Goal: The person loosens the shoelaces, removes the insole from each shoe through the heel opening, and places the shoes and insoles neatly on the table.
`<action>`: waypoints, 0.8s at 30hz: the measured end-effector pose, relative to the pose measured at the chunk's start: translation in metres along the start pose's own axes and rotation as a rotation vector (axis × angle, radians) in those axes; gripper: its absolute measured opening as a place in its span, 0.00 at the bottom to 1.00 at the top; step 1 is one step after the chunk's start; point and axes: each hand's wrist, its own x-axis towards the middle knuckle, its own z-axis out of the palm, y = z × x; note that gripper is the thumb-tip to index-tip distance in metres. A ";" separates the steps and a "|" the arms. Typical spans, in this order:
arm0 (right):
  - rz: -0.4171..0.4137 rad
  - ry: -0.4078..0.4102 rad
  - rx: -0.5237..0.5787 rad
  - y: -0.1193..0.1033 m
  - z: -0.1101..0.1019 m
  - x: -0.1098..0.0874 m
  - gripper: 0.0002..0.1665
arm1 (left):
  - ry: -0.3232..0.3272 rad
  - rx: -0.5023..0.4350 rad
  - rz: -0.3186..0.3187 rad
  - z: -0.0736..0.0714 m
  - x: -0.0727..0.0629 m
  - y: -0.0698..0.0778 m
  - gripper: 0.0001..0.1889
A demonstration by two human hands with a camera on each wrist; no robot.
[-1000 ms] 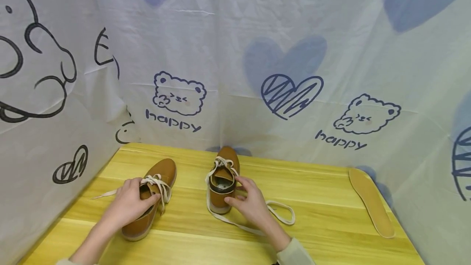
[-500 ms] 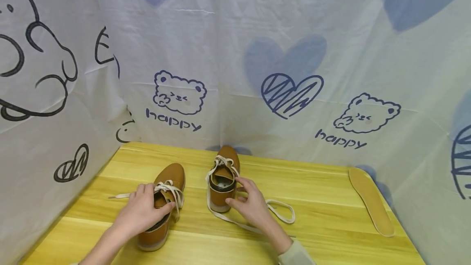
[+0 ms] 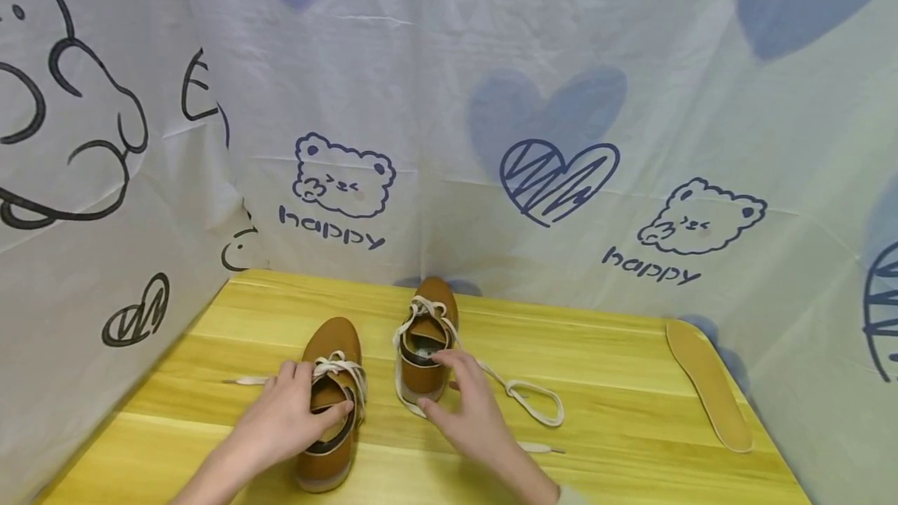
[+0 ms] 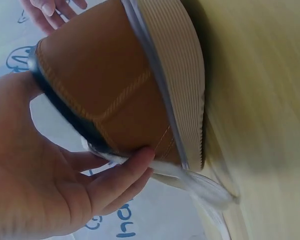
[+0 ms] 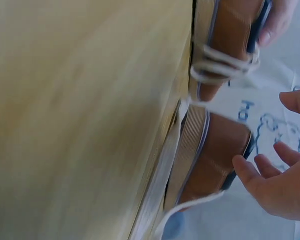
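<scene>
My left hand [image 3: 284, 411] grips a brown lace-up shoe [image 3: 331, 340] at its opening, thumb at one side and fingers at the other. In the left wrist view that shoe [image 4: 99, 60] shows its stitched heel and ribbed pale sole, close to the tabletop; whether it touches is unclear. A second brown shoe [image 3: 433, 299] stands to the right, toe pointing away, its white lace trailing. Behind its heel hovers my right hand [image 3: 470, 411], fingers spread. The right wrist view has a gap between this hand [image 5: 277, 185] and the shoe [image 5: 215, 160].
A tan insole [image 3: 708, 384] lies near the right edge of the yellow wooden table [image 3: 617, 380]. One loop of white lace [image 3: 543, 416] curls right of the right hand. A printed white cloth [image 3: 449, 100] hangs along the back and sides.
My left hand has brought its shoe rightward and nearer, closer beside the other shoe. My right hand has come away from the second shoe's side, and its lace has shifted.
</scene>
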 end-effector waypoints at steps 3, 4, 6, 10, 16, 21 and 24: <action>-0.019 -0.067 0.012 -0.007 0.006 -0.005 0.35 | -0.010 -0.013 0.021 -0.001 -0.003 0.003 0.50; -0.024 -0.091 0.023 -0.009 0.008 -0.007 0.35 | -0.012 -0.022 0.027 -0.001 -0.005 0.004 0.49; -0.030 -0.138 0.044 -0.013 0.011 -0.009 0.35 | -0.018 -0.044 0.038 -0.001 -0.007 0.006 0.47; 0.002 -0.240 0.058 -0.017 0.017 -0.013 0.37 | -0.042 -0.095 0.052 0.000 -0.012 0.010 0.41; 0.125 -0.360 0.068 -0.022 0.019 -0.014 0.43 | -0.005 -0.063 0.089 -0.002 -0.013 0.013 0.32; 0.197 -0.434 0.074 -0.028 0.024 -0.013 0.47 | 0.042 -0.038 0.080 -0.012 -0.005 0.002 0.27; 0.209 -0.443 0.030 -0.032 0.029 -0.011 0.48 | 0.043 -0.063 0.079 -0.017 0.007 -0.009 0.29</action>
